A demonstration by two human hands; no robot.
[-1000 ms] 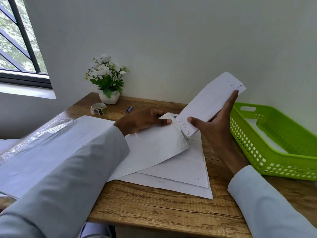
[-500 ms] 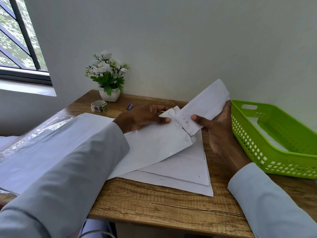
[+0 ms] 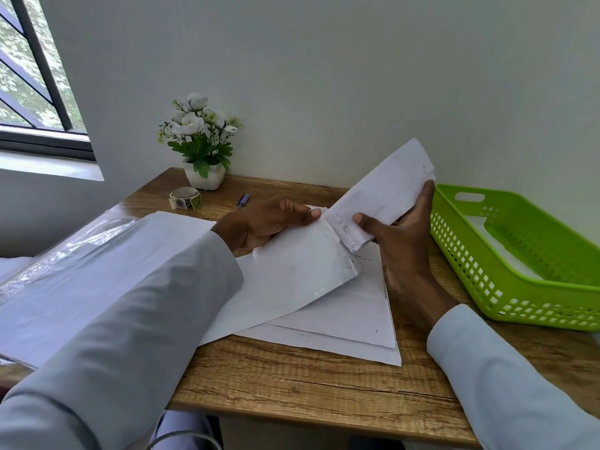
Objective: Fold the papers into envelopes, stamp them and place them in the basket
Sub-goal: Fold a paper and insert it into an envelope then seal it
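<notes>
A wooden desk (image 3: 292, 388) stands against a pale wall. Along its left edge lies a clear plastic sleeve of white sheets (image 3: 65, 274). Near the far left corner sit a roll of stamp stickers (image 3: 185, 198), a white pot of white flowers (image 3: 204, 147) and a blue pen (image 3: 243, 201). Mid-desk, loose papers (image 3: 341, 316) overlap. The left hand (image 3: 269, 222) pinches the mouth of a white envelope (image 3: 292, 277) between thumb and fingers. The right hand (image 3: 402, 235) grips a folded paper (image 3: 383, 193), its lower end at the envelope's mouth. At the right edge sits a green basket (image 3: 487, 280) holding something white and flat (image 3: 500, 245).
</notes>
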